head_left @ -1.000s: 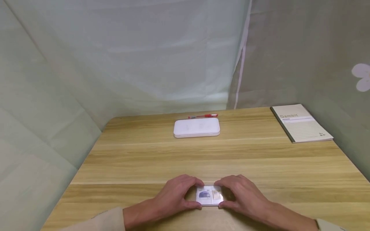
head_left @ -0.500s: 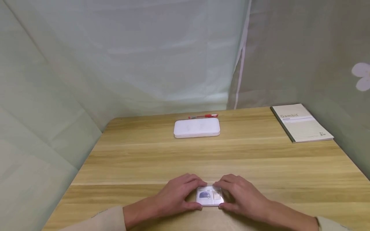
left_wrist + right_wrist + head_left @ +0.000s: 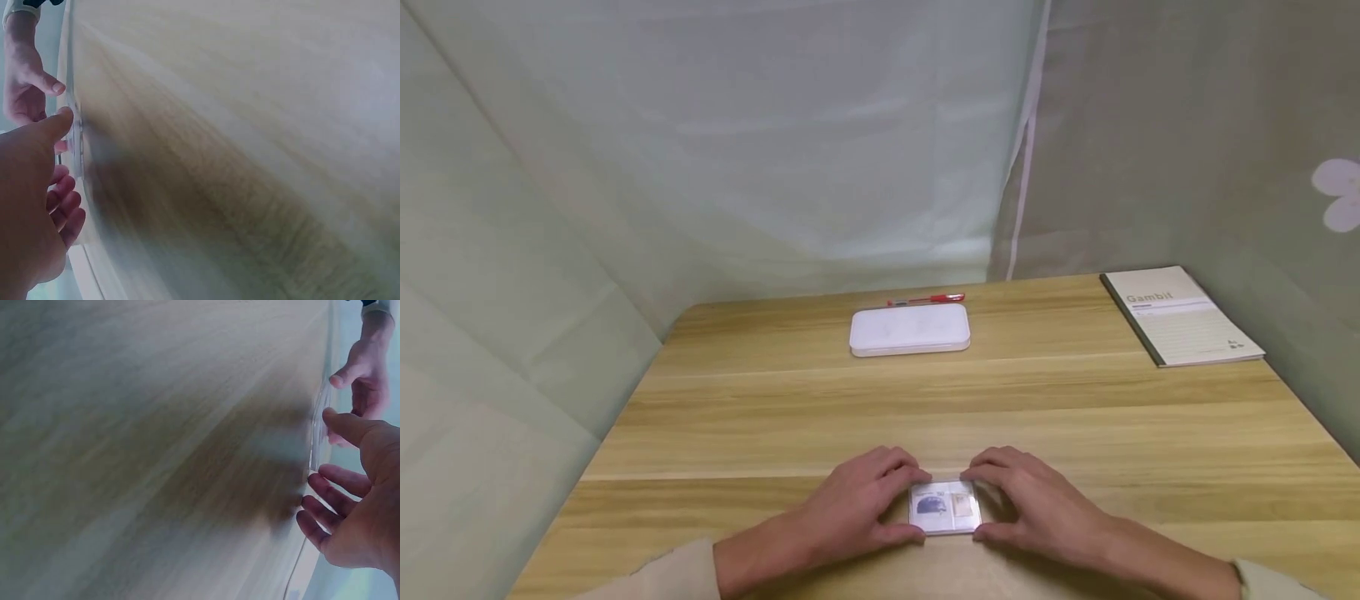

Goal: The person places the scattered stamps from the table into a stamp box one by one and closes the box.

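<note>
A small flat clear case [image 3: 942, 508] lies on the wooden table near its front edge. Through its top show a blue picture on the left and a beige one on the right. My left hand [image 3: 868, 504] grips the case's left end, thumb at the near edge and fingertips at the far edge. At the other end, my right hand [image 3: 1037, 504] spans it the same way, with fingertips right at the corners. From the right wrist view, the case [image 3: 315, 434] appears edge-on, low on the tabletop, between thumb and fingers. The remaining fingers of both hands are loosely bent.
Farther back on the table [image 3: 775, 400] sits a white flat box [image 3: 910, 327], with a red pen [image 3: 927, 300] just behind it. A notebook [image 3: 1180, 317] marked "Gambit" lies at the right edge. Pale curtains [image 3: 775, 150] hang around the table.
Both hands shift slightly around the case; the right hand's fingertips have moved a little to the right. The case stays in place.
</note>
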`<state>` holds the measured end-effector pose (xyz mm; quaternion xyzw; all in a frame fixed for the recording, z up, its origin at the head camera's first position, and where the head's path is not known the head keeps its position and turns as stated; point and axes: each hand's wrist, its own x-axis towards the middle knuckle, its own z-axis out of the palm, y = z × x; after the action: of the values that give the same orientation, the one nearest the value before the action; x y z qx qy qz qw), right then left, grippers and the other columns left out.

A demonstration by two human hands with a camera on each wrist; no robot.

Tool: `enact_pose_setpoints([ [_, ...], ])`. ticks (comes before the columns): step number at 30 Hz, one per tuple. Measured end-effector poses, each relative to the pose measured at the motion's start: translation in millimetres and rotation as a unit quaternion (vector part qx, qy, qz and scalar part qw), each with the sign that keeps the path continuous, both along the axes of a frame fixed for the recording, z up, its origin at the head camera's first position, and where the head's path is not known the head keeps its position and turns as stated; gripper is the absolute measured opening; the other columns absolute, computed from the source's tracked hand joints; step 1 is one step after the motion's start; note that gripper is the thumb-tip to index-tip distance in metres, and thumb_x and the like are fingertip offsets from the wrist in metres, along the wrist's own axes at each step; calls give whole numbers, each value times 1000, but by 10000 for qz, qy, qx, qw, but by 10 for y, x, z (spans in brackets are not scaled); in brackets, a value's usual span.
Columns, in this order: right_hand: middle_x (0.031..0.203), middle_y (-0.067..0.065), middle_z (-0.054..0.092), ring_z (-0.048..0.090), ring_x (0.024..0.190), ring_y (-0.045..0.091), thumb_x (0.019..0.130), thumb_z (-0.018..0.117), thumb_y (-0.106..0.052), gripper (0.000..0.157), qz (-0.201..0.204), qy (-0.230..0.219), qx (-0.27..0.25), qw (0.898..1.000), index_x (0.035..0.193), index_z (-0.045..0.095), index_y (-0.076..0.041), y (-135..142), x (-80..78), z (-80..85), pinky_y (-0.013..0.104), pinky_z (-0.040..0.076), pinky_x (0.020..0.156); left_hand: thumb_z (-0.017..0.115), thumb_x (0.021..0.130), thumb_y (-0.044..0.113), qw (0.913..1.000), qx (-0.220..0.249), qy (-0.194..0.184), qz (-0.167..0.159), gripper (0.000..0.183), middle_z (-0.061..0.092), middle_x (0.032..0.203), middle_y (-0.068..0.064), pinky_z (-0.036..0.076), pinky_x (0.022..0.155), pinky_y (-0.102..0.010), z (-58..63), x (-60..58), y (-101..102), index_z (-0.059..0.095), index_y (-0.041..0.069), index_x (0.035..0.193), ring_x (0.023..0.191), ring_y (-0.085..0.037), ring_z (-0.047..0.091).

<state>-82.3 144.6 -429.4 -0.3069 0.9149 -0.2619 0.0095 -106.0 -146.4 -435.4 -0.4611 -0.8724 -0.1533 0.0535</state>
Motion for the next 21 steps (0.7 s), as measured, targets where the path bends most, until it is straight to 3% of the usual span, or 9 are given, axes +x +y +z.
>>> enact_pose_setpoints([
  [12, 122, -4, 69, 64, 111, 14, 77, 96, -33, 54, -55, 354, 132, 9993, 122, 77, -10, -54, -7, -3, 43, 57, 96, 74, 95, 58, 9992, -232, 334, -62, 56, 65, 124, 7, 54, 95, -27, -18, -15, -3, 71, 17, 132, 112, -9, 60],
  [21, 120, -4, 70, 64, 109, 13, 76, 97, -35, 53, -1, 436, 249, 9987, 120, 78, -10, -64, -17, 23, 43, 57, 94, 77, 93, 57, 9995, -213, 234, -46, 55, 64, 123, 7, 54, 91, -27, -4, -13, 7, 72, 17, 131, 110, -9, 60],
])
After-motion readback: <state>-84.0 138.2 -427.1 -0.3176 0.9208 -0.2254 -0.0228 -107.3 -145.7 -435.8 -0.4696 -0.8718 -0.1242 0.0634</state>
